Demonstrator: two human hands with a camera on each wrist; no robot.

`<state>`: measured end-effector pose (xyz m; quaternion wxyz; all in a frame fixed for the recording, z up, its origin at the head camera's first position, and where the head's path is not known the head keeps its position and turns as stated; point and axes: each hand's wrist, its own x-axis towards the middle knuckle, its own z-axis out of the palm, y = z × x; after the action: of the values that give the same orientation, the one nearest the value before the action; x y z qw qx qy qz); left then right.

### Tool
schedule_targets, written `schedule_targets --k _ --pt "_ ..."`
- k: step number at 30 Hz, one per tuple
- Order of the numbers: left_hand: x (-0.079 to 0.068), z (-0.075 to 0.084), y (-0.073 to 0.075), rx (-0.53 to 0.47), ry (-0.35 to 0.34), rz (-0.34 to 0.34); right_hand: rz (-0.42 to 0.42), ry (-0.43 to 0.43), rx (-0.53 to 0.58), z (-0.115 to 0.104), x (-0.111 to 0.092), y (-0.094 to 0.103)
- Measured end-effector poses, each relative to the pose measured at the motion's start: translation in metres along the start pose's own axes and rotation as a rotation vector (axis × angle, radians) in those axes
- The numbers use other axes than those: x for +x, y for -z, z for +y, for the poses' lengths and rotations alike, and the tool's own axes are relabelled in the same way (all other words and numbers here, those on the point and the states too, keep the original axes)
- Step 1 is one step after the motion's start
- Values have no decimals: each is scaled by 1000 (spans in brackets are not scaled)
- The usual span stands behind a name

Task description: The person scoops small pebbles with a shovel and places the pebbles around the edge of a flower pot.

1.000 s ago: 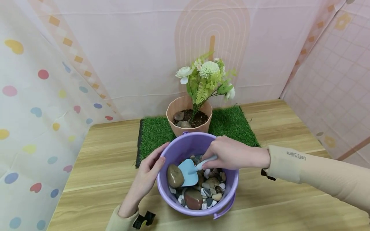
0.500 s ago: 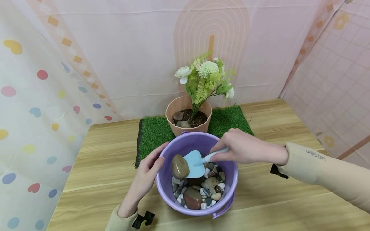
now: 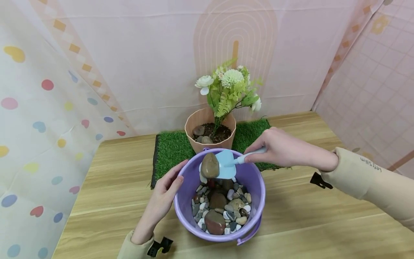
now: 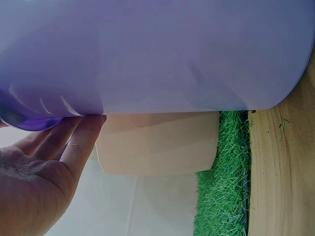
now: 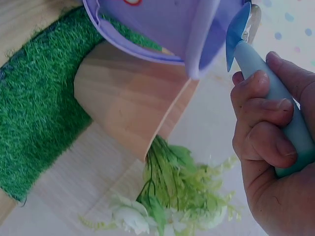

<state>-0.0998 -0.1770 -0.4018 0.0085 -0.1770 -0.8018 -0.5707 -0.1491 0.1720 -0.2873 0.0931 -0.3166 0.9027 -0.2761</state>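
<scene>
A purple bucket (image 3: 260, 187) stands on the wooden table, with large brown stones (image 3: 215, 222) and several small white, grey and tan pebbles (image 3: 241, 220) inside. At its left side my left hand (image 3: 164, 190) holds the rim, its fingers along the outer wall and its thumb at the edge. My right hand (image 3: 280, 148) grips the handle of a light blue toy shovel (image 3: 227, 166), fingers curled round it in the right wrist view. On the shovel's blade lies a big wet brown stone (image 3: 210, 165), held over the far part of the bucket's opening.
Just behind the bucket, a peach flowerpot (image 3: 209, 146) with soil, a few stones and white artificial flowers (image 3: 232, 78) stands on a green turf mat (image 3: 171, 153). The bucket's handle (image 3: 250, 234) hangs at its front right. Patterned cloth hangs around the table.
My right hand has lifted the shovel with the brown stone from low in the bucket, moving it up, right and away. More pebbles show beneath. The left hand keeps its place on the rim.
</scene>
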Motion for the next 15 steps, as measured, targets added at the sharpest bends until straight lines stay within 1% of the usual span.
schedule_targets --k 3,10,15 --pt "0 0 0 -6 1 -4 35 -7 -10 3 4 7" --pt "0 -1 1 -14 3 -9 95 -63 -61 14 21 20" --pt "0 -1 1 -11 4 -7 130 -57 -79 25 38 24"
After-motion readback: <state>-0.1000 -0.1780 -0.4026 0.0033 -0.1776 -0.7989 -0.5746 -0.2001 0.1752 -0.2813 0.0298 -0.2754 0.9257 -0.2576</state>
